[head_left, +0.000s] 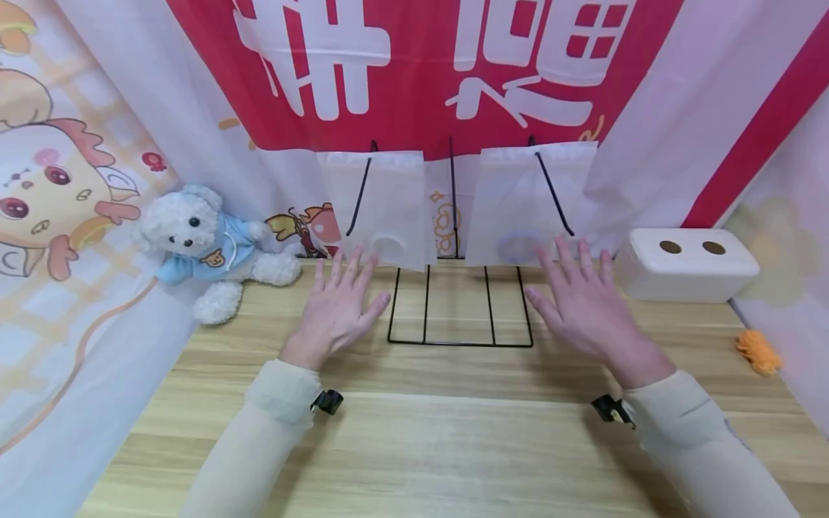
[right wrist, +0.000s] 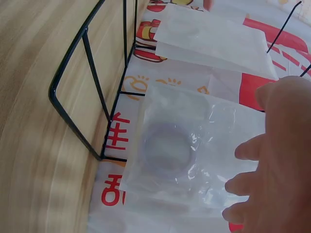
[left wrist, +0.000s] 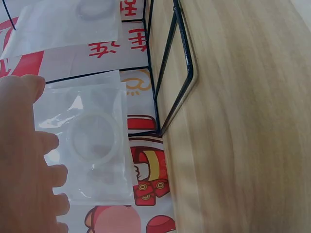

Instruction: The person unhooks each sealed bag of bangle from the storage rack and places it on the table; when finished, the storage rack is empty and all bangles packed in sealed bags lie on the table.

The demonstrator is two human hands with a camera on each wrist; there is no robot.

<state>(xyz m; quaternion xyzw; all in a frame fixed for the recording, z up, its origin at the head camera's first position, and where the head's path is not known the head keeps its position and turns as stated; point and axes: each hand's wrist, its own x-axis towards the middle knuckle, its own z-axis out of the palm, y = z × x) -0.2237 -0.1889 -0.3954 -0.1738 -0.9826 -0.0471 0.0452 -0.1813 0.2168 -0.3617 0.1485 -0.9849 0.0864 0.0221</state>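
Observation:
Two clear plastic packets hang side by side from the prongs of a black wire rack [head_left: 460, 344]. Inside the left packet [left wrist: 95, 141] a whitish ring shows; the right packet [right wrist: 170, 150] holds a pale bluish ring. My left hand [head_left: 340, 302] holds nothing, its fingers spread and palm down just in front of the left packet, fingertips overlapping its lower edge in the head view. On the other side, my right hand [head_left: 586, 309] is likewise spread, near the lower right corner of the right packet, with nothing in its grip.
A white plush bear [head_left: 194, 230] in a blue top leans against the left backdrop. At the right stand a white box [head_left: 693, 266] with two round holes and a small orange bundle [head_left: 759, 351]. A red and white cloth [head_left: 414, 86] hangs behind the rack on the wooden table [head_left: 453, 446].

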